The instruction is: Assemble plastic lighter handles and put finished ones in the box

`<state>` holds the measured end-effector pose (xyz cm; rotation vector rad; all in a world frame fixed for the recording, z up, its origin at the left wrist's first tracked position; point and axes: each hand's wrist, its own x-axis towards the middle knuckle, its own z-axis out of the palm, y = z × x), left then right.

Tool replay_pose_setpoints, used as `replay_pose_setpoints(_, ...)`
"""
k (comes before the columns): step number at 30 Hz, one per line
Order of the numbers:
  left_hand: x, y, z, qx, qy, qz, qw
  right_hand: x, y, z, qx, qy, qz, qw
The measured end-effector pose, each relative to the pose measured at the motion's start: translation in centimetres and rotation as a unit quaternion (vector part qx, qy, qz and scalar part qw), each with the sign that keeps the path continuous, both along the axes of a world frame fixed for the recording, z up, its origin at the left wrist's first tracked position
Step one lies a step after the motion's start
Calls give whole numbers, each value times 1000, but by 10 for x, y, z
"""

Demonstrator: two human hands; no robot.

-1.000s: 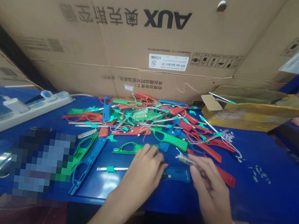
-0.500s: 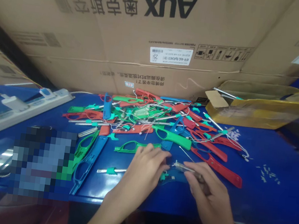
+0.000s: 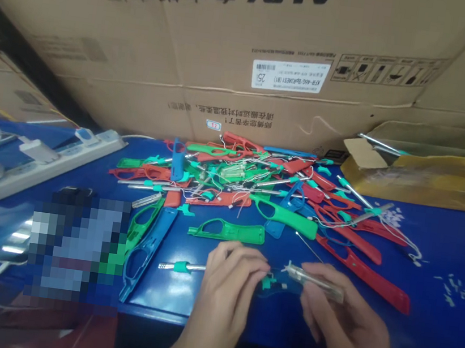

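Note:
My right hand (image 3: 346,320) grips a clear lighter fuel tank (image 3: 316,281), its white valve end pointing left. Just left of it, my left hand (image 3: 234,274) is closed in a pinch; what its fingertips hold is too small to make out. By those fingertips are a small teal plastic part (image 3: 268,282) and a thin wire. A metal lighter tube (image 3: 166,266) with a teal collar (image 3: 182,267) passes behind my left hand. Beyond the hands lies a green lighter handle shell (image 3: 246,233). A red handle shell (image 3: 377,277) lies beyond my right hand.
A heap of red, green and blue shells, tubes and wires covers the back of the blue table (image 3: 419,347). Behind it stands a large cardboard box (image 3: 212,68). A yellow-taped carton (image 3: 432,180) is at right, a white power strip (image 3: 61,157) at left, small white bits (image 3: 459,292) at far right.
The view has shifted, so most things sit further right. The fuel tank in my right hand now lies flatter and shows more of its clear body. My left hand stays pinched.

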<state>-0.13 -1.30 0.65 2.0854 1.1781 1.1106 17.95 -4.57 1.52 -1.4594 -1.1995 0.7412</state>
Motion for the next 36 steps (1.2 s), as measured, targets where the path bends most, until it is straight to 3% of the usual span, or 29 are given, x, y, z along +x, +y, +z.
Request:
replay_pose_setpoints(4,-1,1,-1,-28,-38,-8,999,2,1,3,46,-68,66,994)
replay_pose_setpoints(12,-2,0,-1,-53,-51,-8,997,3,5,4,44,-105,102,988)
replay_pose_setpoints(36,-1,0,3,-37,-42,-5,998,6,1,2,34,-106,108,988)
